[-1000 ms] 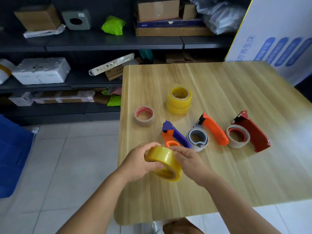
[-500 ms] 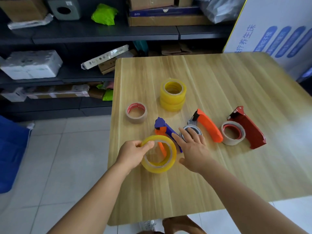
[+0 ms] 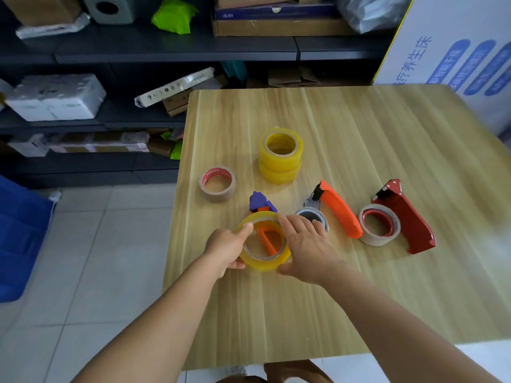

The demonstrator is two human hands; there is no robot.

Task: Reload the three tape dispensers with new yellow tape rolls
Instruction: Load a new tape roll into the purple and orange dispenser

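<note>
At the table's [image 3: 359, 139] near-left edge, below a shelf box [image 3: 276, 13] marked KB161, I see L hand [image 3: 225, 248] gripping the yellow roll [image 3: 260, 262], R hand [image 3: 304, 244] flat against it, now lowered round the purple-orange dispenser [image 3: 261, 203].

Soft, even light brightens the pale wood-grain tabletop [image 3: 359, 128] as the dark metal shelving [image 3: 171, 49] behind sits dim, with wide-angle bending and slight blur at the edges.

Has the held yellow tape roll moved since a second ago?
Yes. The yellow roll went away from the person, onto the purple dispenser; its orange hub now shows through the hole.
</note>
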